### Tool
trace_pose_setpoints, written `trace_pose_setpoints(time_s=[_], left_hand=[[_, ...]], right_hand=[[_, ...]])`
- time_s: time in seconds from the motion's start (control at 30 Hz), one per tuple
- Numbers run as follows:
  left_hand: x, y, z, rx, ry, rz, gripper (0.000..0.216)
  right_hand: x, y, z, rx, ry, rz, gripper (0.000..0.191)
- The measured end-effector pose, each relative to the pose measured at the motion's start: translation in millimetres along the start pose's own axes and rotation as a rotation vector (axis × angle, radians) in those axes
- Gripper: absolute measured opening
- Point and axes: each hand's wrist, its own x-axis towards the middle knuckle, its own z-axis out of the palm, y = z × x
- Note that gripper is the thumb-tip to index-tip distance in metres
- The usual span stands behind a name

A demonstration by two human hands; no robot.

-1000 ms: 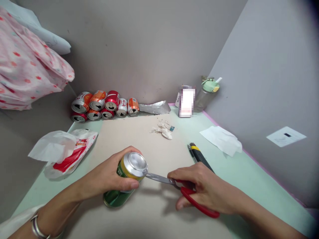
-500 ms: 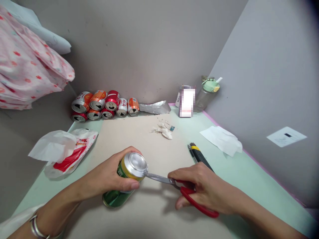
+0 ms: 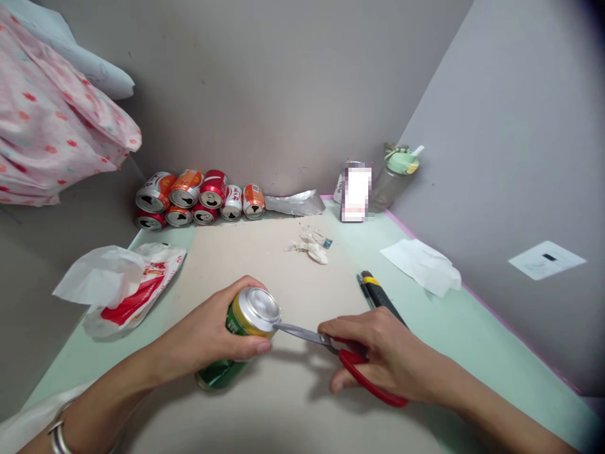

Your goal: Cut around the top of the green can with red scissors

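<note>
A green and yellow drink can (image 3: 231,373) is tilted in my left hand (image 3: 220,328), whose fingers and thumb wrap round its body. The can's silver end faces up and towards the right. My right hand (image 3: 378,353) grips red-handled scissors (image 3: 302,332), with its thumb and fingers at the handle loops. The blade tips meet the can's side just under the silver rim. How far the tips go into the metal is hidden.
Several empty cans (image 3: 189,195) are stacked at the back wall beside a curved aluminium sheet (image 3: 295,203). Crumpled scraps (image 3: 312,248) lie mid-table. A black and yellow box cutter (image 3: 375,293), a white tissue (image 3: 420,265), a tissue pack (image 3: 137,302) and a bottle (image 3: 392,180) are around.
The scissor handles have come slightly closer together and shifted a little left. The can has turned slightly in my left hand, and my left thumb sits a bit further right.
</note>
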Motion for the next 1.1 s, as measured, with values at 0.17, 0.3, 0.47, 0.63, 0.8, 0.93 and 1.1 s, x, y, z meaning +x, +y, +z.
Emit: trace_pose_setpoints(time_s=[0.17, 0.3, 0.47, 0.63, 0.8, 0.93, 1.1], left_hand=[[-0.7, -2.3, -6.2, -0.069, -0.108, 0.014, 0.045], [-0.6, -1.6, -7.2, -0.057, -0.116, 0.012, 0.045], [1.9, -0.9, 5.6, 0.097, 0.149, -0.017, 0.044], [2.3, -0.1, 19.0, 0.323, 0.435, 0.002, 0.049], [1.6, 0.4, 14.6, 0.216, 0.340, -0.001, 0.049], [1.8, -1.2, 8.2, 0.174, 0.268, -0.005, 0.049], [2.0, -1.3, 6.5, 0.150, 0.256, -0.006, 0.048]], right_hand=[[1.4, -2.7, -1.3, 0.040, -0.023, -0.004, 0.047], [0.7, -2.5, 1.2, 0.044, -0.021, 0.001, 0.048], [0.0, 0.8, 7.5, -0.062, 0.021, 0.051, 0.040], [0.5, 4.5, 11.7, -0.213, 0.093, 0.038, 0.042], [2.3, 7.6, 10.8, -0.149, 0.098, 0.015, 0.042], [3.7, 5.0, 6.3, -0.093, 0.068, 0.022, 0.044], [2.5, 3.6, 8.1, -0.150, 0.086, 0.018, 0.048]])
